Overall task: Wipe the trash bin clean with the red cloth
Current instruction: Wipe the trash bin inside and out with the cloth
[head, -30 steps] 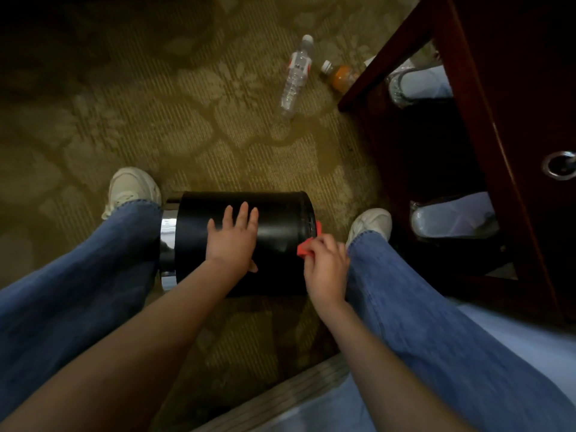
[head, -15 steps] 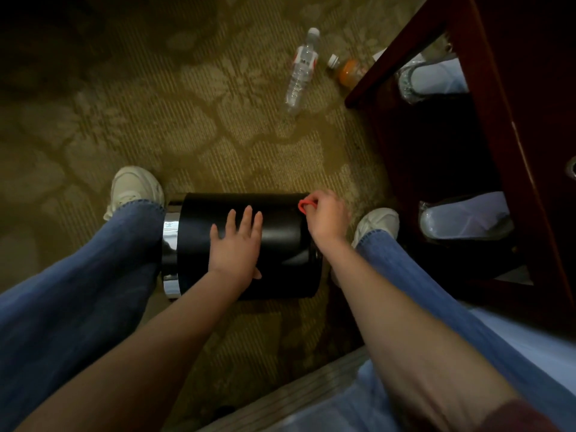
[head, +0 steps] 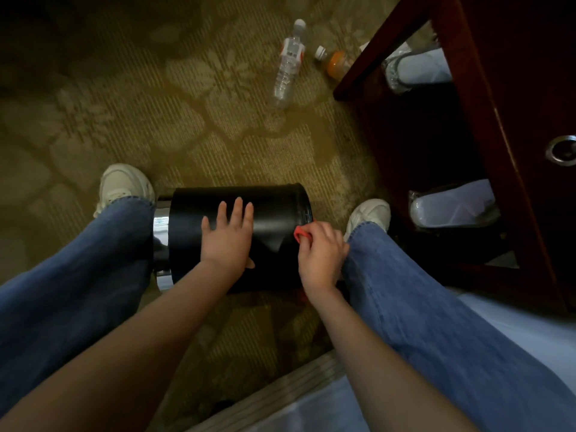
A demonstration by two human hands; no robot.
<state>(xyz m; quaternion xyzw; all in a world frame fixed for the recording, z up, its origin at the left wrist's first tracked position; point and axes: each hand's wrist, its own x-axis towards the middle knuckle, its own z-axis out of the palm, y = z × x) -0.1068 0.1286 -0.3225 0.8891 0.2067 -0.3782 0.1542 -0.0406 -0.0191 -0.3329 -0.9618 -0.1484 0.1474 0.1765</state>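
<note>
A black cylindrical trash bin (head: 274,213) with a chrome rim lies on its side on the carpet between my feet. My left hand (head: 227,238) rests flat on top of its side, fingers straight. My right hand (head: 321,251) grips the red cloth (head: 300,236) against the bin's right end, near the nearer part of its edge. Most of the cloth is hidden inside my fingers.
A clear water bottle (head: 288,63) and an orange drink bottle (head: 335,62) lie on the patterned carpet beyond the bin. A dark wooden cabinet (head: 514,104) stands at the right, with clear bags (head: 452,207) under it. My jeans-clad legs flank the bin.
My right hand with the red cloth swept up to the far top of the bin's right end, then came back down toward me. My left hand stayed flat on the bin.
</note>
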